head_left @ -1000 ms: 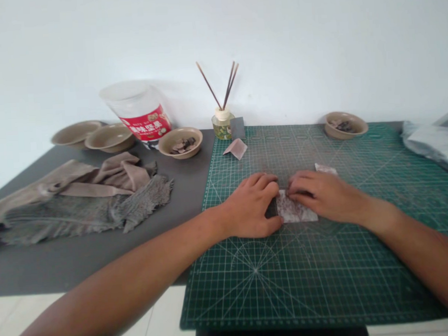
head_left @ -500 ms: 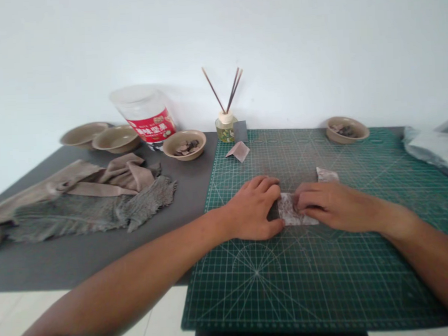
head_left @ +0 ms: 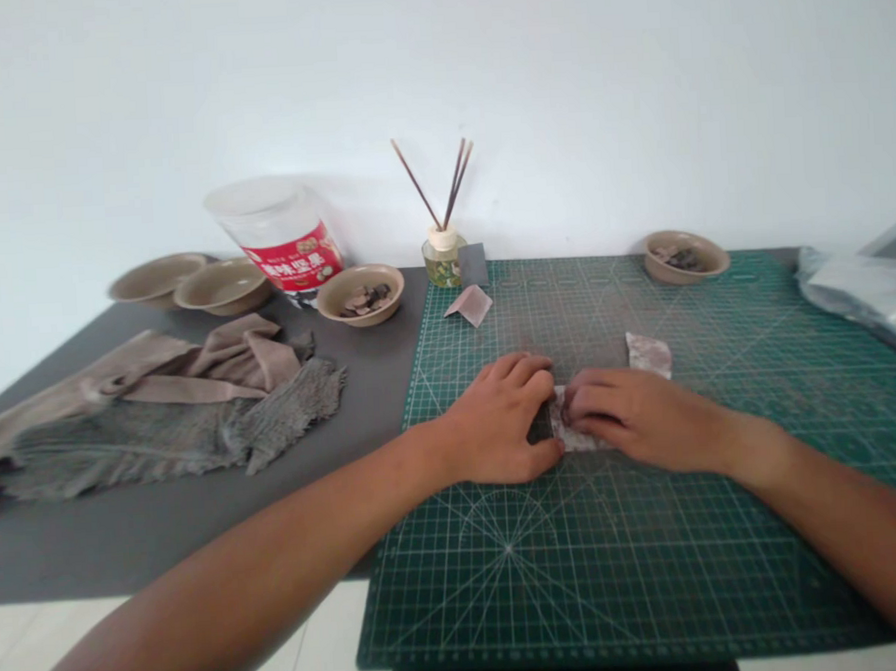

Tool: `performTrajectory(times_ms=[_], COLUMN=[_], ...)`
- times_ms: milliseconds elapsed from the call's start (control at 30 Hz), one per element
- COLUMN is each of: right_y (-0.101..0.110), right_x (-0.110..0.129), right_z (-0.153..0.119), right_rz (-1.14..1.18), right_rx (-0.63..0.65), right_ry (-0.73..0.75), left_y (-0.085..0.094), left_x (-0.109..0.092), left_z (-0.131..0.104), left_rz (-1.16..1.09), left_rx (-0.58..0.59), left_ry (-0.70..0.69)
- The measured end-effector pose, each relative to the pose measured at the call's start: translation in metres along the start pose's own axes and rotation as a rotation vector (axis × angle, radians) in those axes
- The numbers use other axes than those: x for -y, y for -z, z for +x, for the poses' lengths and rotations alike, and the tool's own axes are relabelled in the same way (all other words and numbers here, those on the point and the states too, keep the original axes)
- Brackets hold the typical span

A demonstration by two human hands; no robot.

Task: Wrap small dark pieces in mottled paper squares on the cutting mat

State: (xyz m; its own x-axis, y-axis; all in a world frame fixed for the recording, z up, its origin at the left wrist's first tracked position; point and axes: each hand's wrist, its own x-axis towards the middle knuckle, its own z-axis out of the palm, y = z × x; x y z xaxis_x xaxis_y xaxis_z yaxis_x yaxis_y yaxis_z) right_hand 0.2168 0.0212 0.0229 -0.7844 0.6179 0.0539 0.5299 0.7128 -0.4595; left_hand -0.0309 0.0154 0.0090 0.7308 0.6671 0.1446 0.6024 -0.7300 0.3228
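A small greyish-white sheet with dark smudges (head_left: 585, 441) lies flat on the green cutting mat (head_left: 581, 589). My left hand (head_left: 501, 418) rests at its left edge, fingers and thumb spread apart, with the thumb tip on the sheet's lower left corner. Over the middle of the sheet is my right hand (head_left: 632, 416), its fingers bunched in a pinch and pressed down. Whatever sits between those fingertips is hidden. Just behind the right hand lies a second smudged whitish piece (head_left: 649, 353).
A folded pinkish-grey piece (head_left: 472, 304) lies near a reed diffuser (head_left: 442, 258) and a dark square (head_left: 473, 264). Bowls of small chips stand left (head_left: 363, 305) and right (head_left: 685, 256). Farther left are a plastic jar (head_left: 294, 253), two bowls and crumpled cloths (head_left: 159, 421). A plastic bag (head_left: 867, 299) lies right.
My right hand has slid left across the sheet, closer to my left hand, uncovering more of the second piece behind it. The whole view has shifted slightly.
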Motion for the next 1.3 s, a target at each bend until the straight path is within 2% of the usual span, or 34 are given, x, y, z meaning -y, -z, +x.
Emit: performTrajectory(times_ms=[100,233,433,600,733,767,900,967,1033,1100,1233,1300], right_y=[0.006,0.004,-0.003,-0.005,0.001,0.003,0.004,0.0,-0.002,-0.002,-0.002,-0.002], right_x=[-0.004,0.0,-0.006,0.001,-0.005,-0.007,-0.005,-0.002,-0.002,-0.002,0.003,0.003], right_z=[-0.001,-0.002,0.0,-0.001,-0.001,-0.002,-0.005,-0.003,0.001,0.004,0.006,0.006], right_rz=[-0.087,0.012,-0.128,-0.012,-0.142,-0.153,-0.03,-0.044,-0.119,-0.152,-0.058,-0.071], right_rx=[-0.037,0.088,-0.109,-0.002,-0.113,-0.108,0.033,0.006,-0.082,-0.116,-0.003,-0.028], right_ry=[-0.061,0.015,-0.054,0.03,-0.043,-0.057,0.014,0.039,0.008,-0.028,0.033,0.035], left_y=[0.0,0.001,-0.001,-0.001,-0.001,-0.001,-0.001,0.0,0.0,-0.001,-0.001,-0.001], left_x=[0.0,-0.001,0.0,0.0,0.0,0.0,-0.001,-0.001,-0.001,-0.001,0.0,-0.001], left_z=[0.0,0.0,0.0,-0.001,-0.001,-0.001,0.0,0.0,0.0,0.0,0.0,0.0], left_rz=[-0.001,-0.011,-0.005,-0.012,-0.005,-0.004,-0.018,-0.021,-0.016,-0.011,-0.014,-0.019], left_rx=[-0.008,0.013,-0.007,0.001,-0.01,-0.012,-0.004,-0.002,-0.01,-0.017,-0.005,0.0], left_ry=[-0.001,0.0,0.004,0.005,0.003,0.002,0.004,0.007,0.008,0.006,-0.001,0.002])
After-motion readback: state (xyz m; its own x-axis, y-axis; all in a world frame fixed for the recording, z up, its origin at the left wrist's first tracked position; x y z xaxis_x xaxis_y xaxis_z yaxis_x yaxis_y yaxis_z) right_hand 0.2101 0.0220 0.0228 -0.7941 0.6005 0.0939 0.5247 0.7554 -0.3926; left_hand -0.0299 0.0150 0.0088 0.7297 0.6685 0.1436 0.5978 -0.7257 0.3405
